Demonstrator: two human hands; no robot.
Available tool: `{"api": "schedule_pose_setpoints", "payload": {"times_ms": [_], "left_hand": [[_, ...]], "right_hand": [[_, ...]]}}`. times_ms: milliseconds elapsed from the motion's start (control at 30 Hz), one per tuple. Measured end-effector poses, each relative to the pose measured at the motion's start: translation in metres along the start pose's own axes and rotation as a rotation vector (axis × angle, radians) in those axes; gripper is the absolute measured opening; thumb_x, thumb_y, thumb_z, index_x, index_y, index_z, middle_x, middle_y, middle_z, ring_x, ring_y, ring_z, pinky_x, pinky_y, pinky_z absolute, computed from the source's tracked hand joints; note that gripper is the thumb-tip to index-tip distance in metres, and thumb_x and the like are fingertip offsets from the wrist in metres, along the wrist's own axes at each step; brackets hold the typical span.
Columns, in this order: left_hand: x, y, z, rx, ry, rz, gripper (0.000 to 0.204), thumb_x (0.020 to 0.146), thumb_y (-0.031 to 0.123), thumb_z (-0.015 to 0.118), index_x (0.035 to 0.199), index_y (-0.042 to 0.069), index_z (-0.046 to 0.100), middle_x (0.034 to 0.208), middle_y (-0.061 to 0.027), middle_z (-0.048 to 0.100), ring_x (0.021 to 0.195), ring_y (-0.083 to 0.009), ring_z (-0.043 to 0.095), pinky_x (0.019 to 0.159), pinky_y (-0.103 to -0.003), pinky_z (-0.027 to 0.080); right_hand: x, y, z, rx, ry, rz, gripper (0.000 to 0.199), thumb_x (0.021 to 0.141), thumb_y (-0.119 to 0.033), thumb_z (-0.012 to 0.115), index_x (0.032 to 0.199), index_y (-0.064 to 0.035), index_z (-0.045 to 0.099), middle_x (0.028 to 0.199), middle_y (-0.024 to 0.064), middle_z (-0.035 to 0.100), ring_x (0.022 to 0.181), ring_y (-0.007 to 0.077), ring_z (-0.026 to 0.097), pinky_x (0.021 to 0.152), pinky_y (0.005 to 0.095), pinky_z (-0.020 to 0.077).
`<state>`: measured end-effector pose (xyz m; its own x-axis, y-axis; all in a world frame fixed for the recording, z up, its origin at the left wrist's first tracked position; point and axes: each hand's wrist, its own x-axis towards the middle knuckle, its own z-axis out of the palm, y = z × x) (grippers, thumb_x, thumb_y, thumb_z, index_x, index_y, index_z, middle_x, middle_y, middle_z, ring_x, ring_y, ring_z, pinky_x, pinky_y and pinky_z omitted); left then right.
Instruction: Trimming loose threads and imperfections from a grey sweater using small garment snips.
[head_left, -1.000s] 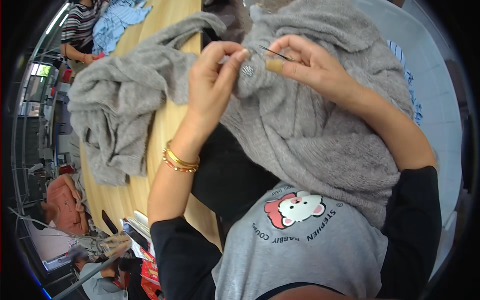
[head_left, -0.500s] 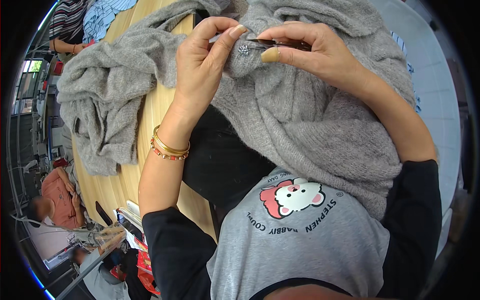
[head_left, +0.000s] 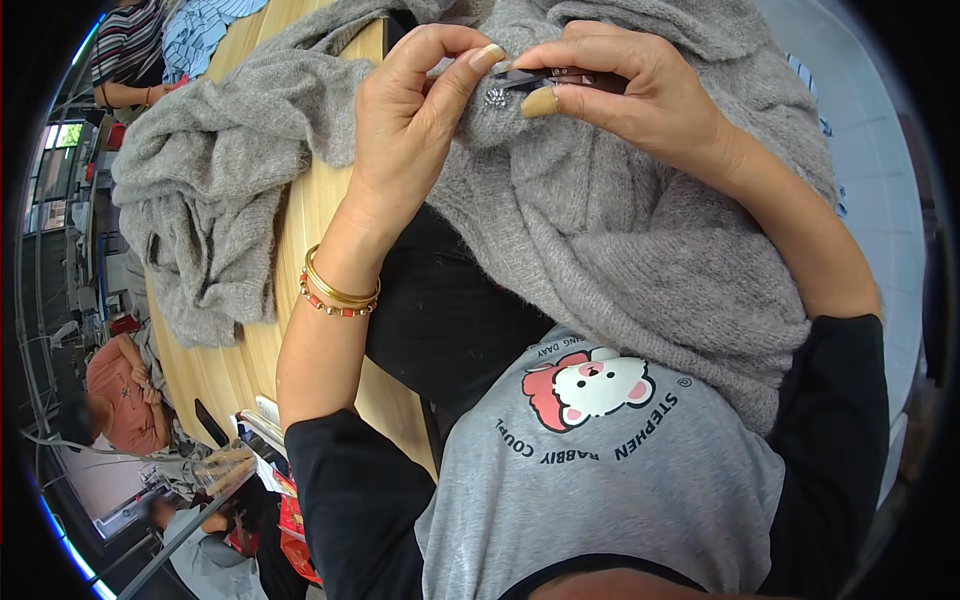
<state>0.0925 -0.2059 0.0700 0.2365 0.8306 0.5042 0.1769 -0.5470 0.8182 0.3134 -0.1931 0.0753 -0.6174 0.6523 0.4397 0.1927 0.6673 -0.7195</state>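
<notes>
A grey fuzzy knit garment [head_left: 620, 200] is bunched across my lap and up to my hands. On it sits a sparkly silver button [head_left: 495, 97], just below my fingertips. My left hand [head_left: 415, 115] is closed in a pinch of thumb and forefinger above the button, against the knit; what lies between the tips is too small to make out, and its other fingers are mostly hidden. My right hand [head_left: 635, 85] grips small dark thread snips [head_left: 555, 77], whose blades point left, close beside the button and the left fingertips.
More of the grey knit [head_left: 215, 180] lies over the wooden table [head_left: 295, 270] on my left. A pale, curved tub-like surface [head_left: 870, 200] borders my right side. Light blue striped cloth [head_left: 205, 35] is at the far left. Several people sit or stand beyond the table.
The snips and right hand have turned slightly, and the blades now sit nearer the button and cover its upper edge. The left hand has shifted a little to the right, still pinched.
</notes>
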Motion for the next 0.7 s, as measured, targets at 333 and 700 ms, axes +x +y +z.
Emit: {"api": "schedule_pose_setpoints", "payload": {"times_ms": [333,700], "left_hand": [[-0.002,0.002,0.001,-0.073,0.006,-0.041,0.012,0.094,0.013,0.06,0.1,0.004,0.065,0.077,0.0061,0.058,0.064,0.0017,0.045,0.052,-0.014,0.035],[-0.002,0.001,-0.007,-0.095,-0.063,-0.076,0.016,0.096,0.011,0.056,0.107,0.001,0.061,0.096,0.0009,0.063,0.086,-0.0027,0.055,0.076,-0.016,0.043]], "right_hand": [[-0.003,0.001,0.006,0.025,0.087,0.023,0.028,0.086,-0.008,0.064,0.113,-0.0041,0.066,0.085,-0.001,0.058,0.07,0.0036,0.051,0.059,0.0174,0.0402],[0.004,-0.019,-0.005,-0.103,0.104,-0.143,0.029,0.079,-0.009,0.072,0.107,-0.0027,0.066,0.076,0.0063,0.056,0.065,0.0157,0.053,0.057,0.0281,0.0412]]}}
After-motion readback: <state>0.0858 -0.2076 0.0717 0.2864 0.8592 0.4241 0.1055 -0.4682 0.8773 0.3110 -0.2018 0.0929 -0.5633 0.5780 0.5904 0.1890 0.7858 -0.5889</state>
